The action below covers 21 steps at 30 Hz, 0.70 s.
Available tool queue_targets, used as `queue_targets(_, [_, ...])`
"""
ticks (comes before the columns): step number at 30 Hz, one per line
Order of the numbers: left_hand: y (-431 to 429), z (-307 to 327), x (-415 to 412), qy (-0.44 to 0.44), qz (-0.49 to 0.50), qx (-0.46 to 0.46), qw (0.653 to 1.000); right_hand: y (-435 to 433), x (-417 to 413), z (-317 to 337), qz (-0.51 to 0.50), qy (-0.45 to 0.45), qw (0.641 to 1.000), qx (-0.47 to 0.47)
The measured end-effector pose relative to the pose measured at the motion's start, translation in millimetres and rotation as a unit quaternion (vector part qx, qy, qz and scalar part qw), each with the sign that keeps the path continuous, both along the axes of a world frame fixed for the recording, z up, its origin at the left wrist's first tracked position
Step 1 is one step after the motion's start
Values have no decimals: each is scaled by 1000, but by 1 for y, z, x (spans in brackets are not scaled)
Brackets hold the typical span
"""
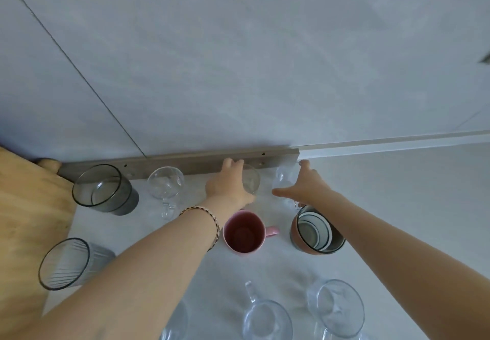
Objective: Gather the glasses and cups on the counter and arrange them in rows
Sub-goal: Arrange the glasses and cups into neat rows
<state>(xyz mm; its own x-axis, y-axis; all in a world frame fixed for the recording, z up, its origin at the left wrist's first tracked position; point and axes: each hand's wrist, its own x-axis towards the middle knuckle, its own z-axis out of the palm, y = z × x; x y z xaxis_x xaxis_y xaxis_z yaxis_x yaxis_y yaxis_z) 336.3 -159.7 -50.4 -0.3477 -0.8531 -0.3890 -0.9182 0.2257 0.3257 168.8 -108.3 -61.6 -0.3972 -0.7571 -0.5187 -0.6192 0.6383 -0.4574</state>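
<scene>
Reaching mid-frame, left hand [226,186] gripped a clear glass [252,183], fingers curled; right hand [305,186] curled round second glass [283,178] beside it on surface [397,207].

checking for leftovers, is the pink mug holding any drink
No, the pink mug shows bare inside down to its bottom.

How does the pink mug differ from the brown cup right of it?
The pink mug is plain pink inside; the brown cup has dark and white rings inside. The pink mug shows a handle pointing right; no handle shows on the brown cup. Both stand upright and empty.
</scene>
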Motion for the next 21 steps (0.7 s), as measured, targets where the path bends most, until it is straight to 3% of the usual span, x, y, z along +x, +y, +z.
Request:
queue_targets(4, [8,-5,-4,39,172,-11,984,0,-2,5,48,34,998,-9])
queue_targets(8, [11,-13,1,167,239,36,956,-2,-2,5,64,24,997,-33])
queue_targets(10, [10,-14,7,198,240,43,949,-3,-1,4,55,25,997,-41])
queue_targets(21, [-4,-6,42,162,190,31,968,-15,6,2,1,43,997,-71])
